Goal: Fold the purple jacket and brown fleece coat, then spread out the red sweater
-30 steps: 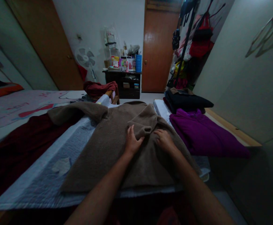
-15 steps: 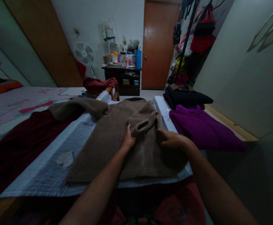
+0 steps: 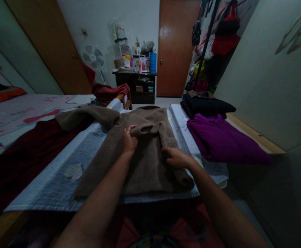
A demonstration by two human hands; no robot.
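Observation:
A brown fleecy sweater (image 3: 142, 172) lies spread in front of me, its collar at the far end. Its left sleeve stretches out to the left, while the other is folded inward over the body. My left hand (image 3: 130, 139) grips that folded sleeve near its cuff, fingers closed on the cloth. At the sweater's right side, my right hand (image 3: 176, 157) pinches the edge, which is turned partly inward. Some fingertips are hidden in the fabric.
Under the sweater is a pale blue quilted cover (image 3: 60, 175). Folded purple clothing (image 3: 225, 141) and a dark folded pile (image 3: 207, 105) sit at the right. A dark red garment (image 3: 34, 151) lies at the left. A wooden edge (image 3: 258, 136) runs along the right wall.
My left hand has moved left and away from me, drawing the sleeve's cuff across the sweater. My right hand has moved left, folding the right edge inward.

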